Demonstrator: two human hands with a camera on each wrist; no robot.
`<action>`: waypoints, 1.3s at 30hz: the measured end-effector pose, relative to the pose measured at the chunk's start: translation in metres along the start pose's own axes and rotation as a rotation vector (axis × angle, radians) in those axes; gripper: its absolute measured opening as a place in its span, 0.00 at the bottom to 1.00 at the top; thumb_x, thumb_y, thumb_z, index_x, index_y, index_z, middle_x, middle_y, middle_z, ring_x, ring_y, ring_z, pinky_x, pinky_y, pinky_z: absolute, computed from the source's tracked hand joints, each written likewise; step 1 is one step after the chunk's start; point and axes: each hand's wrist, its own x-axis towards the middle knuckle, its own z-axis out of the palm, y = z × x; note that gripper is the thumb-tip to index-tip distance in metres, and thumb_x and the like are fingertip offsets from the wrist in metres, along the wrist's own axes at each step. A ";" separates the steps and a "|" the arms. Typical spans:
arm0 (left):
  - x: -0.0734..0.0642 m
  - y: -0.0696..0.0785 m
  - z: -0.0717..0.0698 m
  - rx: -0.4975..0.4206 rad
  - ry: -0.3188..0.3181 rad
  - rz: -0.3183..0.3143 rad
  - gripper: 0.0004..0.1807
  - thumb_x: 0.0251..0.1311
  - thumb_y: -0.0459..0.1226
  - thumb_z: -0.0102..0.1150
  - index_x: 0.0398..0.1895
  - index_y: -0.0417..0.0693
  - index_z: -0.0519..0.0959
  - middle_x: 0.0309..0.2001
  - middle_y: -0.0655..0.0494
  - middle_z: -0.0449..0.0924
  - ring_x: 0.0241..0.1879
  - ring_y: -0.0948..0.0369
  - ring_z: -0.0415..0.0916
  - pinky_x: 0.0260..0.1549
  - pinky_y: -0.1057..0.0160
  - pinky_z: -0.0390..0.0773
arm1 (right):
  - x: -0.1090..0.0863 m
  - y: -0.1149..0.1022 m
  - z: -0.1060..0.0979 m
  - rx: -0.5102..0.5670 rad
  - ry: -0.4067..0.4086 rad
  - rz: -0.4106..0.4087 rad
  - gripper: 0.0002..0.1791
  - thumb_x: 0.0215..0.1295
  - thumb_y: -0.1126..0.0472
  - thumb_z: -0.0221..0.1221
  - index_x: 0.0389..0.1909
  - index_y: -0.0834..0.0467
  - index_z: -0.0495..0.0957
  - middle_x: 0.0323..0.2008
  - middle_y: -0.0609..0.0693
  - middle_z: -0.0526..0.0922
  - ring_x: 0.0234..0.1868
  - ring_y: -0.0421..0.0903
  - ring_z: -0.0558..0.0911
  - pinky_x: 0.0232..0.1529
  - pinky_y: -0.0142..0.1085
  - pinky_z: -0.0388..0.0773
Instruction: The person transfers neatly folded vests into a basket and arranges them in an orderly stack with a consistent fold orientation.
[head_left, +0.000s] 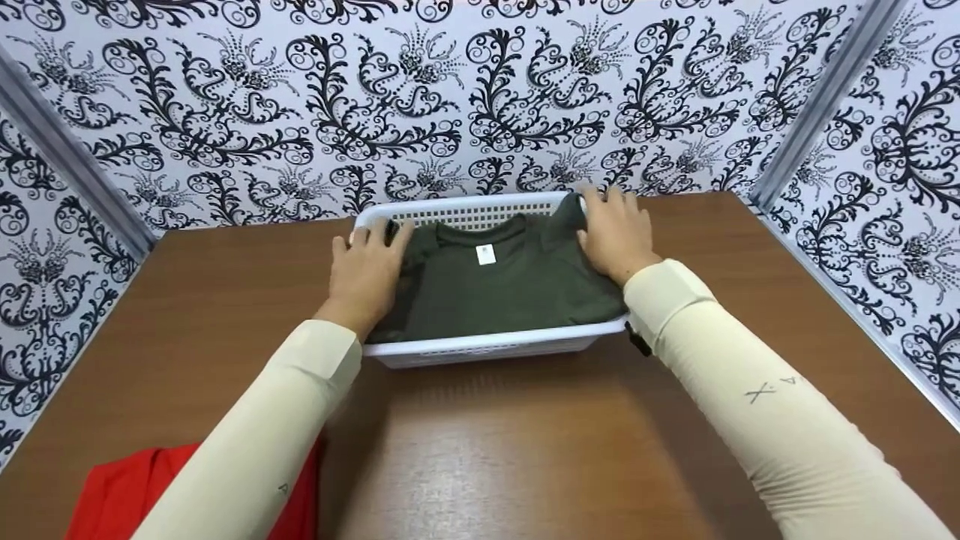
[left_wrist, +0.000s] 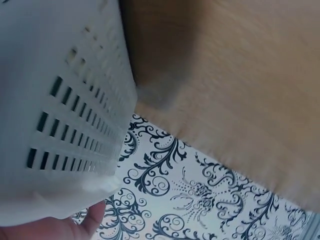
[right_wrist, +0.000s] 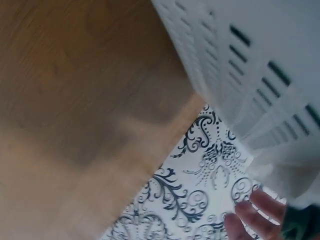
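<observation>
A dark green shirt (head_left: 495,289) with a white neck label lies folded inside a white perforated plastic basket (head_left: 495,343), its collar toward the back. At the basket's back left corner my left hand (head_left: 367,274) holds the shirt's shoulder edge by the rim, with dark cloth showing between its fingers. My right hand (head_left: 619,232) pinches a raised fold of the shirt at the back right corner. In the right wrist view, green cloth (right_wrist: 297,222) lies against the right fingers (right_wrist: 255,215). The left fingers (left_wrist: 92,217) reach past the rim in the left wrist view; the thumb is hidden there.
The basket stands on a brown wooden table (head_left: 510,442), close to a white wall with black scrollwork (head_left: 420,90). A red folded cloth (head_left: 120,487) lies at the table's front left, partly under my left forearm. Patterned side walls border both sides.
</observation>
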 end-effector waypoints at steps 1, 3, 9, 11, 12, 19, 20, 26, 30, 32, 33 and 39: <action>0.000 0.000 0.000 0.030 -0.018 0.037 0.40 0.58 0.27 0.59 0.75 0.55 0.62 0.72 0.41 0.62 0.70 0.41 0.62 0.63 0.35 0.63 | 0.001 -0.002 0.001 -0.037 0.009 -0.046 0.35 0.66 0.66 0.57 0.73 0.53 0.60 0.65 0.68 0.69 0.65 0.68 0.67 0.59 0.65 0.68; 0.000 0.001 -0.001 0.104 -0.067 0.115 0.37 0.58 0.27 0.60 0.73 0.57 0.67 0.76 0.47 0.59 0.75 0.44 0.56 0.68 0.34 0.57 | 0.002 -0.006 0.002 -0.145 0.005 -0.187 0.37 0.64 0.72 0.56 0.74 0.50 0.61 0.69 0.65 0.66 0.70 0.67 0.63 0.66 0.64 0.62; -0.003 0.006 -0.005 0.312 -0.213 0.231 0.20 0.68 0.36 0.49 0.59 0.57 0.82 0.74 0.55 0.65 0.79 0.50 0.48 0.73 0.33 0.39 | -0.005 -0.014 0.006 -0.418 -0.141 -0.643 0.19 0.55 0.69 0.65 0.47 0.51 0.86 0.76 0.50 0.63 0.80 0.58 0.52 0.77 0.60 0.42; -0.004 0.006 -0.005 0.317 -0.244 0.197 0.20 0.69 0.37 0.47 0.58 0.55 0.82 0.72 0.54 0.69 0.79 0.49 0.49 0.72 0.31 0.35 | -0.008 -0.015 0.008 -0.475 -0.187 -0.663 0.12 0.59 0.64 0.61 0.41 0.52 0.88 0.73 0.50 0.68 0.79 0.56 0.54 0.77 0.60 0.41; -0.005 0.006 -0.005 0.311 -0.260 0.175 0.20 0.69 0.37 0.46 0.59 0.54 0.81 0.71 0.54 0.70 0.79 0.49 0.50 0.72 0.30 0.33 | -0.010 -0.015 0.009 -0.504 -0.205 -0.649 0.12 0.61 0.61 0.60 0.43 0.52 0.87 0.71 0.51 0.71 0.79 0.56 0.57 0.77 0.61 0.41; -0.007 0.006 -0.003 0.226 -0.339 0.092 0.23 0.69 0.40 0.45 0.66 0.54 0.76 0.72 0.48 0.68 0.77 0.44 0.54 0.71 0.28 0.33 | -0.016 -0.015 0.009 -0.542 -0.381 -0.414 0.31 0.71 0.38 0.50 0.67 0.50 0.74 0.74 0.57 0.65 0.78 0.59 0.58 0.75 0.65 0.34; -0.006 0.006 -0.003 0.218 -0.345 0.084 0.24 0.69 0.40 0.46 0.66 0.54 0.75 0.72 0.48 0.68 0.77 0.44 0.53 0.71 0.29 0.33 | -0.016 -0.015 0.008 -0.535 -0.400 -0.398 0.32 0.71 0.37 0.49 0.69 0.50 0.72 0.75 0.57 0.64 0.78 0.59 0.56 0.75 0.65 0.34; -0.005 0.006 -0.002 0.187 -0.354 0.075 0.25 0.69 0.39 0.45 0.68 0.54 0.74 0.73 0.48 0.67 0.77 0.44 0.52 0.72 0.30 0.34 | -0.019 -0.015 0.006 -0.494 -0.464 -0.358 0.35 0.70 0.37 0.50 0.71 0.52 0.69 0.77 0.58 0.59 0.80 0.58 0.51 0.75 0.64 0.31; -0.007 0.002 -0.005 0.067 -0.294 0.088 0.23 0.65 0.39 0.48 0.62 0.50 0.78 0.70 0.46 0.71 0.76 0.44 0.55 0.71 0.29 0.34 | -0.020 -0.014 0.002 -0.369 -0.445 -0.346 0.33 0.71 0.39 0.51 0.70 0.54 0.70 0.76 0.60 0.59 0.80 0.60 0.51 0.75 0.64 0.30; -0.009 -0.001 -0.008 -0.023 -0.246 0.091 0.21 0.65 0.39 0.49 0.59 0.49 0.80 0.68 0.46 0.73 0.75 0.44 0.57 0.71 0.29 0.33 | -0.020 -0.013 -0.002 -0.271 -0.405 -0.338 0.32 0.71 0.41 0.52 0.69 0.54 0.71 0.76 0.60 0.60 0.79 0.60 0.52 0.75 0.64 0.30; -0.011 -0.004 -0.009 -0.066 -0.219 0.094 0.20 0.66 0.39 0.49 0.58 0.49 0.81 0.67 0.46 0.74 0.74 0.44 0.59 0.71 0.29 0.32 | -0.020 -0.014 -0.005 -0.215 -0.382 -0.329 0.31 0.71 0.42 0.52 0.69 0.55 0.71 0.76 0.60 0.61 0.79 0.60 0.52 0.75 0.63 0.30; -0.034 -0.023 -0.027 -0.215 -0.008 0.114 0.18 0.65 0.38 0.53 0.57 0.48 0.80 0.60 0.46 0.79 0.65 0.45 0.69 0.72 0.31 0.41 | -0.045 -0.030 -0.031 0.152 -0.080 -0.319 0.21 0.70 0.53 0.56 0.59 0.58 0.79 0.62 0.59 0.76 0.66 0.58 0.70 0.73 0.57 0.55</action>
